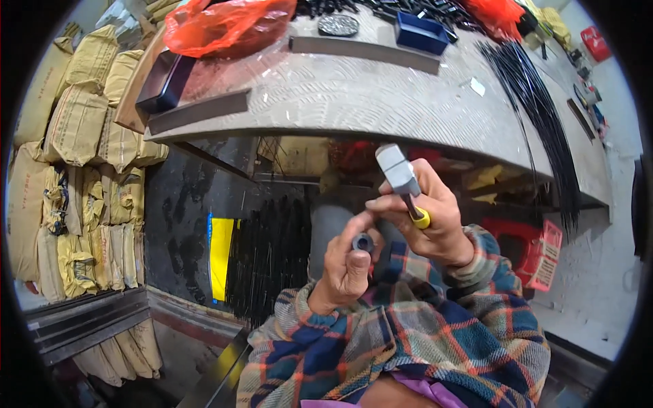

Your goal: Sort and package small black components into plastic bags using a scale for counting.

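Right grip holds 1 hammer; left grip, 1 dark tube.

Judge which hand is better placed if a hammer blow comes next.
Probably the right hand: it holds the hammer, its head free of the fingers, while the left hand is occupied holding the tube.

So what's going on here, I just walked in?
A seated person in a plaid shirt has a hammer in the right hand, its head raised. The left hand holds a small dark tube, open end up. Both hands are in front of a workbench, where long black rods hang over the near edge.
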`<action>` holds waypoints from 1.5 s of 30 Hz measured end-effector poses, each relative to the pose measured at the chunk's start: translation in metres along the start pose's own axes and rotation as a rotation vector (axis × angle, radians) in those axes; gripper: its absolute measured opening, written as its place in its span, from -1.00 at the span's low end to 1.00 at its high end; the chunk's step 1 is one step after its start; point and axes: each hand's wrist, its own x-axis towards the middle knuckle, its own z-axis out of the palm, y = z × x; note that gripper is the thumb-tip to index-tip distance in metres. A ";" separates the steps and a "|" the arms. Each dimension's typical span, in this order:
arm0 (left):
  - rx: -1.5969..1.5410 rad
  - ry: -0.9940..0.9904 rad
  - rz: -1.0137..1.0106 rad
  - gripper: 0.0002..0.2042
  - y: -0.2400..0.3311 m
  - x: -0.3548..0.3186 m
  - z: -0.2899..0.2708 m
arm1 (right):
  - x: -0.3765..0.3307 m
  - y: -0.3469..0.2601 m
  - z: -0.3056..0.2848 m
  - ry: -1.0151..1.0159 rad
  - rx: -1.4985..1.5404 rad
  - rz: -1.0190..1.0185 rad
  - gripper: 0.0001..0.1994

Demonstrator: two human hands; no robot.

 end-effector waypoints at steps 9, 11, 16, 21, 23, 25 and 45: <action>0.083 -0.015 0.222 -0.46 0.009 -0.029 0.039 | -0.055 -0.014 -0.009 0.185 -0.004 -0.091 -0.87; 0.085 -0.036 0.222 -0.48 0.013 -0.034 0.043 | -0.067 -0.012 -0.008 0.215 0.037 -0.193 -0.90; 0.075 -0.120 0.217 -0.51 0.026 -0.036 0.053 | -0.092 -0.019 -0.004 0.253 0.450 -0.096 -0.79; 0.075 -0.102 0.202 -0.53 0.029 -0.040 0.057 | -0.095 -0.021 0.001 0.241 0.467 -0.097 -0.79; 0.069 -0.087 0.223 -0.53 0.027 -0.041 0.057 | -0.093 -0.019 -0.003 0.198 0.335 -0.180 -0.80; 0.082 -0.081 0.211 -0.53 0.024 -0.042 0.055 | -0.091 -0.021 -0.006 0.176 0.181 -0.211 -0.83; 0.017 -0.017 0.233 -0.51 0.014 -0.048 0.049 | -0.088 -0.019 0.016 0.208 0.311 -0.192 -0.74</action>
